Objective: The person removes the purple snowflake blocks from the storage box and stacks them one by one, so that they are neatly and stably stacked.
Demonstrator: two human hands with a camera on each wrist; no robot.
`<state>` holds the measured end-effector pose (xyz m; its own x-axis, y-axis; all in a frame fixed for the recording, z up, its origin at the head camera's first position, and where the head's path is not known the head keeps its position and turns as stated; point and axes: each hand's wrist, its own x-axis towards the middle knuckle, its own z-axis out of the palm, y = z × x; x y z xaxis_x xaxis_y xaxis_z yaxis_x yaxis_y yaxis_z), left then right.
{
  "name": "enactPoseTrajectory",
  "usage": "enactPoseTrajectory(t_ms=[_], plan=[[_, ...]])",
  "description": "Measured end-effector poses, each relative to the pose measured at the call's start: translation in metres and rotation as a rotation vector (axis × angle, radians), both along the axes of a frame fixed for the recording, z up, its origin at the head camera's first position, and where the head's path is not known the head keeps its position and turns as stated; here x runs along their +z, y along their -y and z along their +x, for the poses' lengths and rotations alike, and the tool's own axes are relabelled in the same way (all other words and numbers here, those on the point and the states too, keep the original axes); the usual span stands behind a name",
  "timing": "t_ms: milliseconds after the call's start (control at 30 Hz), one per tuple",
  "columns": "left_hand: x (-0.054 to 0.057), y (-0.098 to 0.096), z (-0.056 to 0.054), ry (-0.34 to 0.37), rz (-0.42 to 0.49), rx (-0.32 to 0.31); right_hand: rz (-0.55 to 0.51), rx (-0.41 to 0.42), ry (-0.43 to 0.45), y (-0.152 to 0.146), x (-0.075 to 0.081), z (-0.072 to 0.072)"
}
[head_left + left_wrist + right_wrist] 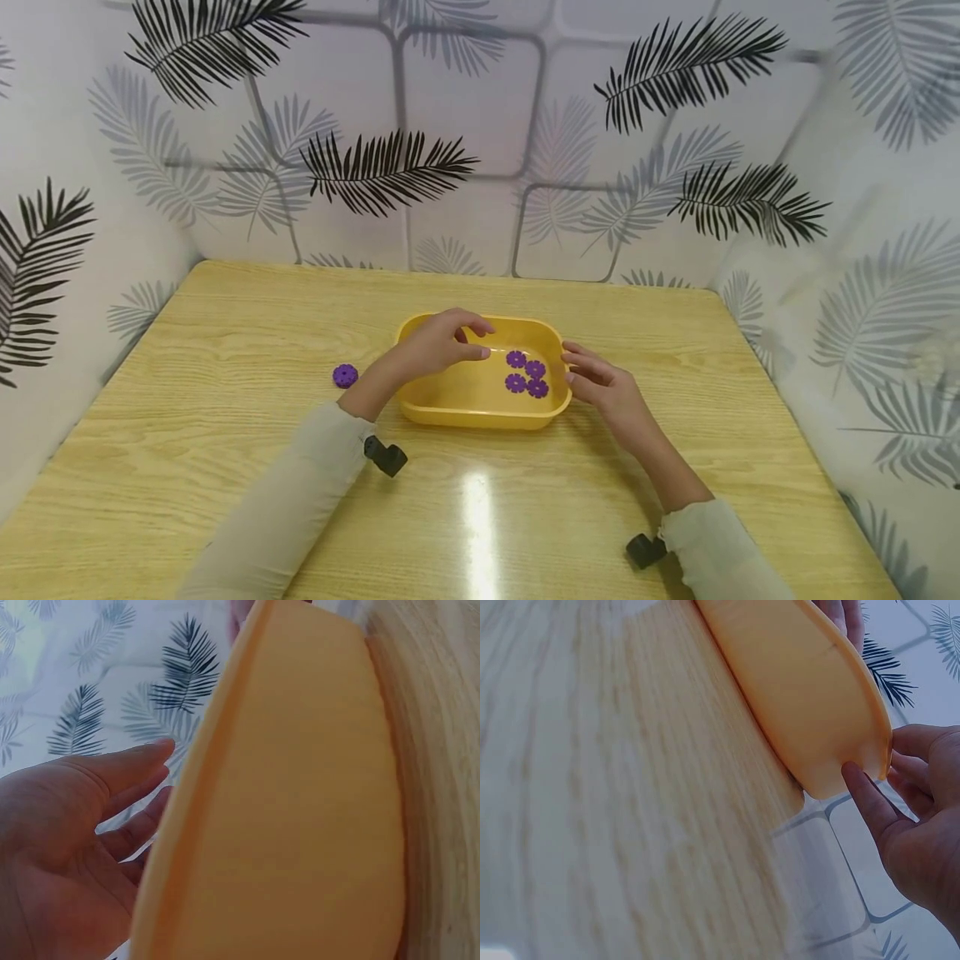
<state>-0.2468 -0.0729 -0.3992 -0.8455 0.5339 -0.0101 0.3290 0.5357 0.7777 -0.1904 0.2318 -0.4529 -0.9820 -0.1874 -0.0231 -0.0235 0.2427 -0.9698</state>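
A yellow plastic basin (pixel 465 417) sits on the table. Lying inside, toward its right end, are several purple notched discs (pixel 515 359), flower-like and with a centre hole. Over the left half of the basin reaches my left hand (pixel 442 342), thumb and fingers apart and nothing between them. In the left wrist view this hand (pixel 67 840) appears beyond the basin's side wall (pixel 292 780). My right hand (pixel 611 396) is at the basin's right end. The right wrist view shows its thumb (pixel 866 795) against the outer wall and its fingers right at the rim.
Another purple notched disc (pixel 345 376) lies on the wooden table (pixel 247 333), left of the basin and near the left forearm. Behind the table hangs a leaf-patterned backdrop (pixel 465 225). Small dark devices (pixel 386 457) are strapped at both wrists.
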Motion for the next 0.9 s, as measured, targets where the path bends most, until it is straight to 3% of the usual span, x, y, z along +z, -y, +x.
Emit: enactPoseTrajectory(t_ms=[233, 500, 900], plan=[[-0.011, -0.021, -0.002, 0.027, -0.004, -0.048, 0.008, 0.001, 0.0, 0.001, 0.002, 0.0], [-0.029, -0.041, -0.012, 0.021, 0.006, -0.111, 0.016, 0.002, 0.001, 0.0, 0.002, 0.001], [-0.045, -0.054, -0.011, 0.072, -0.098, -0.135, 0.01, 0.007, -0.009, 0.0, 0.001, 0.0]])
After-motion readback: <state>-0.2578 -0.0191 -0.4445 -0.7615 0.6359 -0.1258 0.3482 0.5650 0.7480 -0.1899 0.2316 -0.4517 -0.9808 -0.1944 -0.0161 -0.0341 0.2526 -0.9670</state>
